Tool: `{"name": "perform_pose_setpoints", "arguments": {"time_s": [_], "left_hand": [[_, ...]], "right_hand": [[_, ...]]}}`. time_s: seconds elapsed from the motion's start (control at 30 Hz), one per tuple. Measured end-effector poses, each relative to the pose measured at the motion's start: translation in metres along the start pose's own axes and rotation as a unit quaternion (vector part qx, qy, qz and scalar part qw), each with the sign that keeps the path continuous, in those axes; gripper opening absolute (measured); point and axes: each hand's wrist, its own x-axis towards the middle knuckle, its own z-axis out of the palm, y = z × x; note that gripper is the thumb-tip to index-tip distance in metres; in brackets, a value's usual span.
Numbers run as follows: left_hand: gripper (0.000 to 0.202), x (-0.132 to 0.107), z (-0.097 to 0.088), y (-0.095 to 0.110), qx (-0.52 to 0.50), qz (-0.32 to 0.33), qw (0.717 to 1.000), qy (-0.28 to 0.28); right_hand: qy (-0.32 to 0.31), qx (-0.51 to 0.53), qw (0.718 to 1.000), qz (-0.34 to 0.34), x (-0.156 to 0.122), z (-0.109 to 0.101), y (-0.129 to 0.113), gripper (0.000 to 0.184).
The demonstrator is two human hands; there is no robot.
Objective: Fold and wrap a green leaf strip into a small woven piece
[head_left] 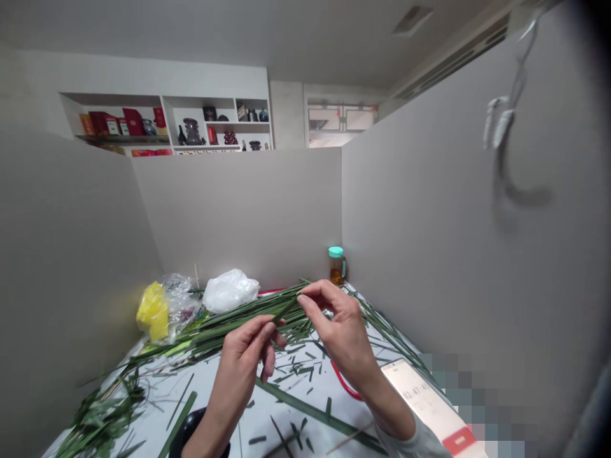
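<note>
Between my two hands is a narrow green leaf strip (285,310), held above the white table (210,388). My left hand (248,353) pinches its lower end between thumb and fingers. At the upper end, my right hand (337,318) closes thumb and fingertips on the tip. Behind them lies a pile of long green leaves (229,327). Several short cut leaf pieces (298,369) are scattered below my hands. A wide leaf strip (305,402) runs slantwise across the table under my right wrist.
A phone (420,401) showing a timer lies at right, near a red curved handle (346,381) partly under my right hand. A lidded drink bottle (337,266) stands at the back corner. White (230,291) and yellow plastic bags (153,312) sit back left. Grey partitions (238,216) surround the table.
</note>
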Motion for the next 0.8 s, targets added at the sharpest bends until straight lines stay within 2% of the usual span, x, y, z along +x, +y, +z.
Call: {"name": "perform_pose_setpoints", "arguments": {"time_s": [0.1, 0.27, 0.37, 0.43, 0.53, 0.63, 0.8], "left_hand": [[0.040, 0.002, 0.000, -0.004, -0.002, 0.006, 1.000, -0.007], [0.042, 0.000, 0.000, -0.011, 0.036, 0.009, 0.999, -0.021], [0.042, -0.003, 0.001, -0.013, 0.070, 0.006, 0.996, -0.045], [0.040, -0.004, 0.001, -0.011, 0.078, 0.009, 0.996, -0.052], [0.035, -0.004, 0.000, -0.007, 0.060, 0.006, 0.996, -0.071], [0.034, -0.005, -0.002, -0.003, 0.041, 0.000, 0.995, -0.092], [0.034, -0.008, -0.003, 0.002, 0.046, 0.008, 0.994, -0.103]], "right_hand": [[0.023, -0.038, 0.999, -0.027, -0.001, 0.001, 0.004, 0.015], [0.075, -0.150, 0.974, -0.155, -0.008, 0.009, 0.012, 0.016], [0.078, -0.161, 0.969, -0.171, -0.009, 0.010, 0.011, 0.016], [0.065, -0.116, 0.983, -0.130, -0.008, 0.008, 0.007, 0.014], [0.000, 0.021, 1.000, -0.004, -0.002, 0.002, 0.004, 0.012], [-0.073, 0.153, 0.981, 0.099, 0.003, -0.004, 0.006, 0.017], [-0.131, 0.255, 0.947, 0.143, 0.004, -0.006, 0.011, 0.023]]}}
